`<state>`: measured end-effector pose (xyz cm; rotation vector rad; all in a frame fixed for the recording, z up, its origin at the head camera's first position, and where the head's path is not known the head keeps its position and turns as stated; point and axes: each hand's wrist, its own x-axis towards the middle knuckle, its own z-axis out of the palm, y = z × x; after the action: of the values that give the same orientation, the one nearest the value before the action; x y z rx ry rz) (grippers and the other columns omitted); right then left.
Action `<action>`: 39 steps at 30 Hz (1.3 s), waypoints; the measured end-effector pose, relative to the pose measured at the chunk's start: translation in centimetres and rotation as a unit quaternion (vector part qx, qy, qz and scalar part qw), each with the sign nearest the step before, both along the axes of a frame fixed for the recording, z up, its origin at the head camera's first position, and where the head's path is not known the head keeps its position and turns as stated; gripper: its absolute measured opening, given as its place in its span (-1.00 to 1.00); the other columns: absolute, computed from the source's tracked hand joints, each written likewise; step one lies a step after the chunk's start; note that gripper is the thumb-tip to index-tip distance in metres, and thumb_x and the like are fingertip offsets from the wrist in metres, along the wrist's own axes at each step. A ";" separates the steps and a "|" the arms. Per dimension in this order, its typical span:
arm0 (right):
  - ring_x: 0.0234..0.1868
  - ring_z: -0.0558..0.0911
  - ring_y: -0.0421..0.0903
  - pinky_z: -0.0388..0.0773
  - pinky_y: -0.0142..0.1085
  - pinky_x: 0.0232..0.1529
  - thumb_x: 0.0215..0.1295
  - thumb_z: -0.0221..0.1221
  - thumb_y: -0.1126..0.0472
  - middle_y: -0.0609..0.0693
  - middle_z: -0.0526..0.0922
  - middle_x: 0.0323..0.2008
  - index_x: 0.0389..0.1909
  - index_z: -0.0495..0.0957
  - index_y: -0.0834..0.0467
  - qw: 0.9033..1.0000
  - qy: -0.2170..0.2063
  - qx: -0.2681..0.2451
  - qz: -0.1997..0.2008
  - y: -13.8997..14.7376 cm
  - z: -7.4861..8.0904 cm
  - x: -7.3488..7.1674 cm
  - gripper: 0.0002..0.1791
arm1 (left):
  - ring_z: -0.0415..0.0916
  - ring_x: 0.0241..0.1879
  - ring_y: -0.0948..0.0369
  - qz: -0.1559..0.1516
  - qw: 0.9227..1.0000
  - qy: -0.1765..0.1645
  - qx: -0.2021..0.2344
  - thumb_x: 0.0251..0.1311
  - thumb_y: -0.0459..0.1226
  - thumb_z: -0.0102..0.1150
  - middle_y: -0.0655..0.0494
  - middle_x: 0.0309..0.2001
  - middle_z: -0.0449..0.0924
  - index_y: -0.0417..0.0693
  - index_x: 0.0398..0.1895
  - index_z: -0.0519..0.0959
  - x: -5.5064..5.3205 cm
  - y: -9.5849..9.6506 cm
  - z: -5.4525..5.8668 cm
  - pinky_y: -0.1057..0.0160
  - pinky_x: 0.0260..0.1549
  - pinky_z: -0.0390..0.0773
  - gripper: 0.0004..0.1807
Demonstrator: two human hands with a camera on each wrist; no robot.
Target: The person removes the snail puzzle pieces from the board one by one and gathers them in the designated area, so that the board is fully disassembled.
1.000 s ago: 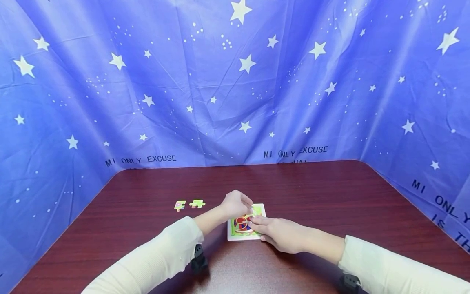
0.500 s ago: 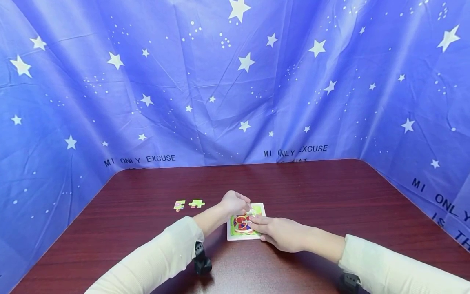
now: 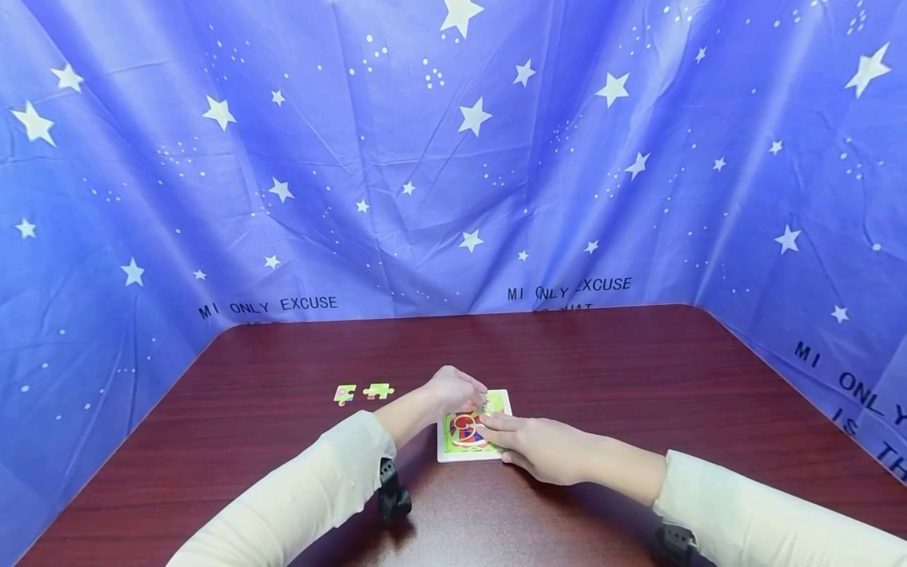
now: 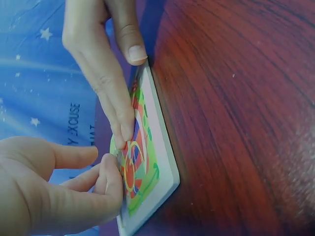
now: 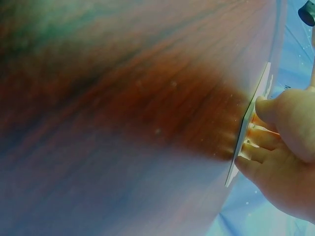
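A square jigsaw puzzle (image 3: 460,442) with a white border and a green, red and blue picture lies on the table between my hands. My right hand (image 3: 549,450) rests straight fingers on the picture, its thumb at the border near one corner, as the left wrist view shows. My left hand (image 3: 457,391) is over the far left part of the puzzle, fingers loosely bent and fingertips right at the picture. In the left wrist view, its thumb (image 4: 81,156) stands apart from the fingers, and nothing shows between them. The hand covers that part of the picture.
Two loose puzzle pieces, a pinkish-green one (image 3: 345,394) and a green one (image 3: 379,390), lie left of the puzzle on the dark red table (image 3: 602,370). A blue star-patterned curtain (image 3: 425,157) hangs around the table's back and sides.
My left hand makes small shifts over the puzzle's far left part, with its fingers pulling back slightly, then moving rightward again. My right hand stays in place.
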<state>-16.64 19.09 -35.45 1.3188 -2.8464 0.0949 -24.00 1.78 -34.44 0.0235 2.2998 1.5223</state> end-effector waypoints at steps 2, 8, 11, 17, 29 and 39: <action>0.36 0.42 0.00 0.51 -0.17 0.20 0.39 0.07 0.22 0.10 0.41 0.34 0.33 0.36 0.16 1.000 0.001 -0.002 0.002 0.0 0.0 0.0 -0.51 | 0.36 -0.64 0.35 -0.010 0.999 0.018 -0.032 0.04 -0.49 0.22 0.13 -0.58 0.53 -0.30 -0.24 0.66 0.1 0.2 0.2 0.49 -0.61 0.36 -0.82; 0.36 0.42 0.02 0.52 -0.16 0.19 0.39 0.07 0.21 0.12 0.42 0.34 0.32 0.37 0.17 1.000 0.003 -0.011 0.008 0.0 0.2 0.1 -0.51 | 0.35 -0.56 0.26 -0.016 0.987 0.098 -0.127 -0.03 -0.45 0.26 0.11 -0.53 0.53 -0.21 -0.40 0.67 0.3 0.6 0.0 0.43 -0.65 0.31 -0.91; 0.35 0.43 0.03 0.51 -0.16 0.20 0.39 0.07 0.22 0.13 0.42 0.33 0.31 0.38 0.17 1.000 0.009 -0.011 0.012 0.0 0.3 0.2 -0.52 | 0.38 -0.52 0.24 -0.013 0.983 0.121 -0.137 -0.04 -0.45 0.27 0.01 -0.39 0.62 -0.20 -0.43 0.67 0.3 0.6 -0.2 0.44 -0.67 0.31 -0.92; 0.35 0.43 0.02 0.52 -0.16 0.18 0.39 0.07 0.22 0.12 0.43 0.33 0.32 0.37 0.16 1.000 0.017 -0.006 0.013 0.0 0.3 0.1 -0.51 | 0.36 -0.59 0.28 -0.011 0.980 0.150 -0.127 -0.04 -0.43 0.27 0.03 -0.46 0.61 -0.20 -0.49 0.68 0.2 0.7 -0.2 0.45 -0.71 0.30 -0.97; 0.36 0.41 -0.01 0.54 -0.18 0.17 0.40 0.05 0.20 0.10 0.38 0.37 0.33 0.36 0.17 1.000 0.002 0.003 0.000 0.0 0.0 0.3 -0.51 | 0.51 -0.63 0.33 -0.007 0.988 0.138 -0.074 -0.06 -0.43 0.36 0.06 -0.65 0.64 -0.22 -0.54 0.66 -0.6 0.6 -0.5 0.46 -0.60 0.46 -0.96; 0.37 0.40 0.00 0.51 -0.17 0.20 0.40 0.05 0.20 0.09 0.38 0.37 0.32 0.37 0.16 1.000 0.001 0.002 -0.004 0.0 0.0 0.3 -0.52 | 0.53 -0.63 0.34 -0.005 0.990 0.128 -0.050 -0.02 -0.42 0.36 -0.03 -0.56 0.71 -0.24 -0.49 0.69 -1.0 0.2 -0.7 0.43 -0.59 0.51 -0.96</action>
<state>-16.35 19.06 -35.46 1.3066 -2.8511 0.0869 -25.05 2.02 -35.13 0.2142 2.5690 1.4700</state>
